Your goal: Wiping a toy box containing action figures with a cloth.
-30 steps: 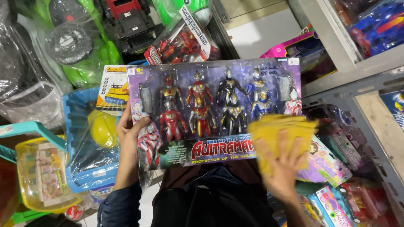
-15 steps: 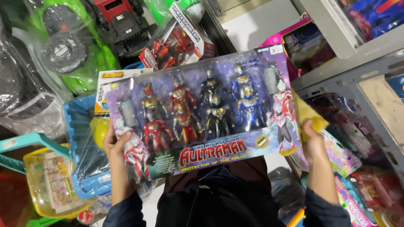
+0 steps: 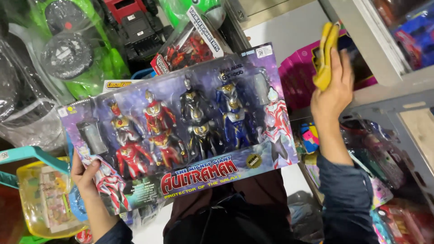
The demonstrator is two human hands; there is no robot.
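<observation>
Box: big flat toy box (image 3: 181, 131) w/ clear window, several action figures inside in red, black, blue & silver; held tilted, left end lower, above the person's lap.
Left hand: left hand (image 3: 86, 174) grips box's lower-left corner, thumb on front, fingers wrapped behind.
Right hand: right hand (image 3: 332, 92) raised off to the right of box, not touching it; fingers closed round a folded yellow cloth (image 3: 326, 54), cloth sticking up past fingertips.
Shelf: grey shelf edge (image 3: 384, 88) just beside right hand, pink boxes (image 3: 296, 79) behind it.
Backdrop: green toy vehicle (image 3: 77, 54) in plastic bag up top-left, red & black toy truck (image 3: 135, 27) next to it.
Lower left: blue basket (image 3: 27, 156) w/ yellow packet (image 3: 45, 199), near left hand.
</observation>
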